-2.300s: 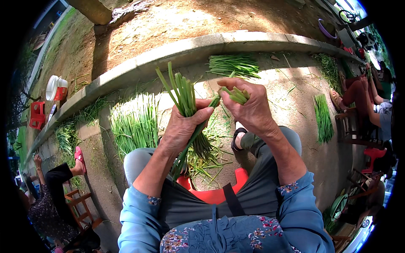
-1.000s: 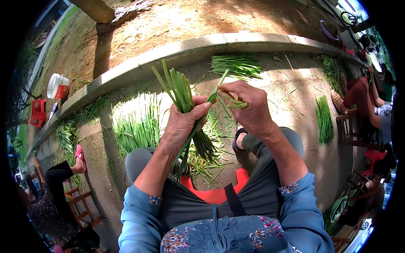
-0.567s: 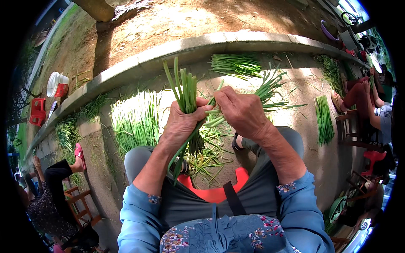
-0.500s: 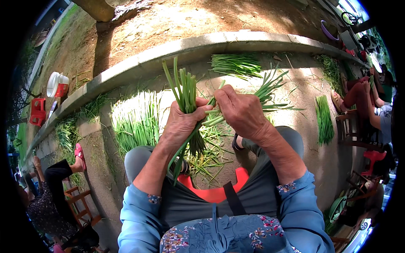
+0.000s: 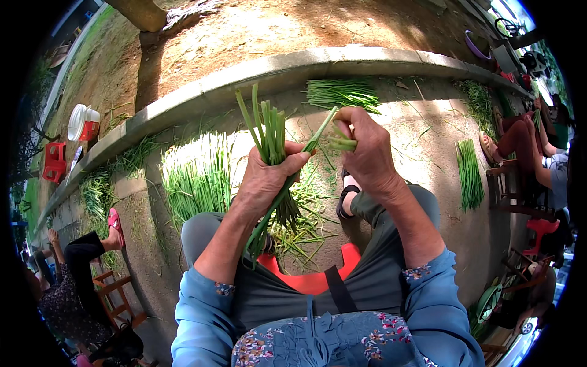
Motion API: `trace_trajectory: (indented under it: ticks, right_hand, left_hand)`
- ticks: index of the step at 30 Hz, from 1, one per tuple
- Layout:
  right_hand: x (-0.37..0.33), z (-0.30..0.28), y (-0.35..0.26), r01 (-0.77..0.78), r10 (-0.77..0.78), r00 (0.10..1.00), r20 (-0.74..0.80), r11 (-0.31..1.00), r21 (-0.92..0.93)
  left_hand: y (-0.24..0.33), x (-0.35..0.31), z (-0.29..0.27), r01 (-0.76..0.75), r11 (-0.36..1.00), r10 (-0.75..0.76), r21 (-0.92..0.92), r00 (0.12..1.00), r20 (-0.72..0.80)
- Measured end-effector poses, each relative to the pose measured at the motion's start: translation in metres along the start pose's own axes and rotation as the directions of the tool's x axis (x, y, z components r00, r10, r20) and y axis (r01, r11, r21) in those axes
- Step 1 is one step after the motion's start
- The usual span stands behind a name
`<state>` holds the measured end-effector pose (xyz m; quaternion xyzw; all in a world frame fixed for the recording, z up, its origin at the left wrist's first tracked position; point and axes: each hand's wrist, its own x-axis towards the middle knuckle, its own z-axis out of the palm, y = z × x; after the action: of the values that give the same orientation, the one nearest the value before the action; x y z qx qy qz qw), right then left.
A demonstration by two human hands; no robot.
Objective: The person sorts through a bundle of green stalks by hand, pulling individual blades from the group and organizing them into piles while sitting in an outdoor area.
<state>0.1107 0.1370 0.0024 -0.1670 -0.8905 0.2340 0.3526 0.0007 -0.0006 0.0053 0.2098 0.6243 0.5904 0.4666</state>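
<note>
Left hand (image 5: 264, 183) clenched mid-length round upright bundle of long green chive stalks (image 5: 267, 131); right hand (image 5: 367, 153) pinching one stalk (image 5: 320, 139). Probably light, limp, easily bruised; best held mid-stem.

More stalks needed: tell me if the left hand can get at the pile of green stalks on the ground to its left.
Probably not yet: the left hand is full, gripping a bunch of stalks. The pile lies uncovered just beside the left knee.

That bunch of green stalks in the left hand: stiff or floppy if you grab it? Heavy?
Probably fairly stiff: the bunch of green stalks stands upright above the left hand without drooping. Likely light, since one hand holds it. Loose stalks may slip out.
</note>
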Motion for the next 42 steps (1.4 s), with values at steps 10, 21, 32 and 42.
trace_trajectory:
  ticks: [10,21,32,42]
  right_hand:
    - [0.010,-0.022,0.021,-0.309,0.339,0.928,-0.154,0.932,0.190]
    - [0.007,-0.006,0.013,-0.337,0.404,0.912,-0.069,0.835,0.434]
    - [0.014,-0.019,-0.008,-0.587,0.514,0.810,0.283,0.700,0.407]
    - [0.008,-0.007,0.004,-0.458,0.439,0.886,0.149,0.778,0.429]
  left_hand:
    - [0.001,0.000,-0.006,0.017,0.995,-0.012,-0.099,0.999,0.043]
    - [-0.001,-0.001,-0.004,0.005,0.964,0.020,-0.266,0.996,0.089]
    - [-0.007,0.000,-0.004,0.019,0.944,0.024,-0.329,0.992,0.127]
    - [-0.006,0.001,-0.004,0.002,0.932,0.042,-0.361,0.992,0.115]
